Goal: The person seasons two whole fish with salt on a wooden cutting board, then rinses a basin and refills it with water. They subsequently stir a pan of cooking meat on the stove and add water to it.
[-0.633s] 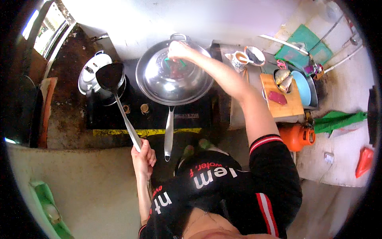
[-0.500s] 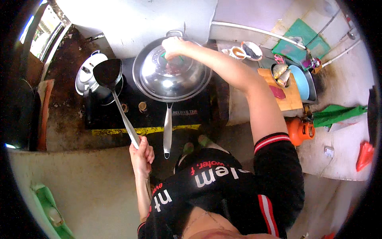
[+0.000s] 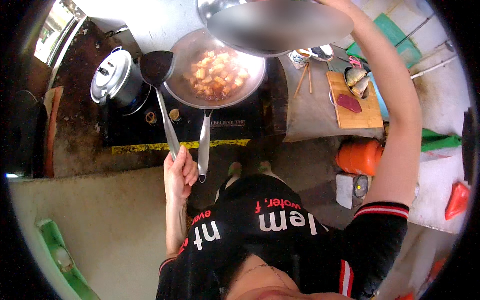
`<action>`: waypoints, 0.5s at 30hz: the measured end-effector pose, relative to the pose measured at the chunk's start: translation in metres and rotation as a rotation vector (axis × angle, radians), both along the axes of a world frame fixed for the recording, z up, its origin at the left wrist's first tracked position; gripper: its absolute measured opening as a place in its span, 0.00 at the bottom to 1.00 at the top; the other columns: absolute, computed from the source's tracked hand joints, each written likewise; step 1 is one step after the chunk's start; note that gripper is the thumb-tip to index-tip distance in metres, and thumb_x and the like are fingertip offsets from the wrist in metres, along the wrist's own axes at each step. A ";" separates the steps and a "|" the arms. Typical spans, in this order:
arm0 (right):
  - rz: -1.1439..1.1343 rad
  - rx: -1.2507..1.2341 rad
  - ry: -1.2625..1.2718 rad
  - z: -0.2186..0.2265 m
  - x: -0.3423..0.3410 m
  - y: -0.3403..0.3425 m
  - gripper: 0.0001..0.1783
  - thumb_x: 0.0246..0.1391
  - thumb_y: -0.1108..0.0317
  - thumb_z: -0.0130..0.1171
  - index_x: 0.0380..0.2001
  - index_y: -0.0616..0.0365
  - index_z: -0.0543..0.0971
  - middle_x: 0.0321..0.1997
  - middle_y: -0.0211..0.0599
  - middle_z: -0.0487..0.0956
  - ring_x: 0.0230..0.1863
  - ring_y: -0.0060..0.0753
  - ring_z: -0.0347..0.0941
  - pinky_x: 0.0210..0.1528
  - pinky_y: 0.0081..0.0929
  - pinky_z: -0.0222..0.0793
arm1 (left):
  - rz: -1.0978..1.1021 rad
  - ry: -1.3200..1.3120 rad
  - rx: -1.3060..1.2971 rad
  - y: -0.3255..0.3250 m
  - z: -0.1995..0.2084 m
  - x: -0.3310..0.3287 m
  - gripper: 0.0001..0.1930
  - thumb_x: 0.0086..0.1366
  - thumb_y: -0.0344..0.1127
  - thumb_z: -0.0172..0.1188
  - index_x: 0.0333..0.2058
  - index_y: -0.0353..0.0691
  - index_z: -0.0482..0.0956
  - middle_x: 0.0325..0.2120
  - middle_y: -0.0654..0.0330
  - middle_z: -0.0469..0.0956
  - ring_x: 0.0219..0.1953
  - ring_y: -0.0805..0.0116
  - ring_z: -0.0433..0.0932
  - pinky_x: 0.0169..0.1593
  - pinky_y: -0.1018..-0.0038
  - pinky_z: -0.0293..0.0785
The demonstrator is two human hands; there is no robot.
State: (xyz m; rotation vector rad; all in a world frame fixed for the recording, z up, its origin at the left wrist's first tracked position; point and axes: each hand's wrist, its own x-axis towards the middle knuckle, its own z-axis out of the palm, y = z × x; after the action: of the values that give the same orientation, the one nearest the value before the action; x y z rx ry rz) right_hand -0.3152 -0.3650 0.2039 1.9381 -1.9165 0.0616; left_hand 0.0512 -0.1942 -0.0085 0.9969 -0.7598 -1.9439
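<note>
My left hand (image 3: 181, 172) is closed around the handle of a wok spatula (image 3: 166, 117). The spatula's dark blade is raised at the left rim of a steel wok (image 3: 179, 60). Browned chunks of food (image 3: 217, 75) lie in dark sauce inside the wok, whose long handle points toward me. My right hand (image 3: 339, 4), at the top edge, holds up a metal lid (image 3: 280, 30) above the wok's far right side. The lid is partly smeared, and most of that hand's fingers are out of view or hidden.
A lidded silver pot (image 3: 114, 75) stands left of the wok on the black stove (image 3: 232, 102). To the right are chopsticks (image 3: 302, 80), small bowls (image 3: 300, 57), and a cutting board (image 3: 367, 117) with red meat (image 3: 349, 103) and a bowl of fish (image 3: 359, 82). An orange gas cylinder (image 3: 357, 157) stands below.
My right hand has lifted the lid off the wok and carried it up and to the right, uncovering the food. My left hand still holds the spatula, its blade now nearer the wok.
</note>
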 end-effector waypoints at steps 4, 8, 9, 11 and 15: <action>-0.026 -0.078 0.130 0.021 -0.056 0.040 0.44 0.16 0.37 0.71 0.30 0.67 0.74 0.31 0.55 0.77 0.37 0.53 0.74 0.40 0.38 0.70 | -0.131 0.184 0.141 -0.003 0.004 -0.034 0.12 0.67 0.41 0.47 0.26 0.44 0.65 0.10 0.72 0.55 0.08 0.83 0.50 0.10 0.83 0.45; -0.015 -0.062 0.030 0.010 -0.099 0.078 0.41 0.21 0.41 0.71 0.30 0.69 0.74 0.32 0.56 0.76 0.38 0.53 0.74 0.40 0.39 0.70 | -0.088 0.395 0.228 0.001 -0.004 -0.056 0.09 0.67 0.38 0.47 0.29 0.41 0.68 0.11 0.71 0.56 0.10 0.81 0.52 0.12 0.82 0.47; -0.140 -0.008 0.064 0.015 -0.123 0.114 0.40 0.23 0.43 0.71 0.30 0.70 0.73 0.32 0.55 0.76 0.39 0.52 0.74 0.40 0.39 0.70 | -0.105 0.420 0.248 -0.003 -0.007 -0.078 0.10 0.67 0.38 0.46 0.29 0.41 0.68 0.11 0.72 0.55 0.10 0.82 0.51 0.12 0.83 0.46; -0.227 0.085 -0.034 0.012 -0.144 0.157 0.37 0.29 0.46 0.71 0.30 0.71 0.73 0.31 0.53 0.77 0.37 0.49 0.75 0.37 0.37 0.72 | -0.086 0.458 0.301 -0.008 -0.014 -0.104 0.11 0.68 0.37 0.44 0.29 0.39 0.69 0.12 0.72 0.55 0.09 0.83 0.49 0.11 0.83 0.44; -0.234 0.086 0.087 -0.039 -0.222 0.220 0.33 0.27 0.53 0.72 0.34 0.65 0.72 0.33 0.52 0.77 0.38 0.49 0.75 0.38 0.41 0.71 | -0.161 0.527 0.206 -0.023 -0.048 -0.119 0.10 0.68 0.35 0.43 0.27 0.42 0.66 0.12 0.73 0.53 0.11 0.83 0.49 0.11 0.83 0.44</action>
State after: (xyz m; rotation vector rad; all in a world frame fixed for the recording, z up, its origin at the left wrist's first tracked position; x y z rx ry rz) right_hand -0.5374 -0.1453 0.1653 1.7247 -2.1024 -0.1727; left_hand -0.0678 -0.2167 -0.0568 0.5018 -0.3518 -2.3207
